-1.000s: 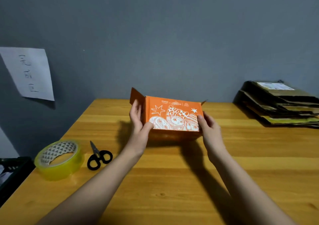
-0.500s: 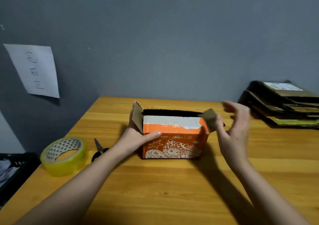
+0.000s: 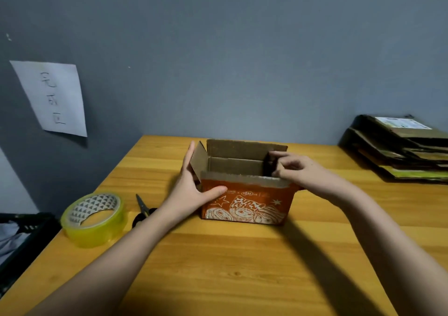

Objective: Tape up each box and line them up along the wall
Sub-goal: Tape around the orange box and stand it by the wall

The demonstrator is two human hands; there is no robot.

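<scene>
Wooden bench (image 3: 242, 267): orange printed cardboard box (image 3: 244, 204) untaped, flaps up; left hand (image 3: 191, 189) braces its 9 o'clock side, right hand (image 3: 298, 170) pinches the 3 o'clock flap; yellow tape roll (image 3: 93, 218) untouched.

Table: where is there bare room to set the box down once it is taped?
Bare wood lies in front of the box, and behind it along the wall. Crowded: left edge with tape roll and scissors; right back corner with flattened cardboard.
</scene>
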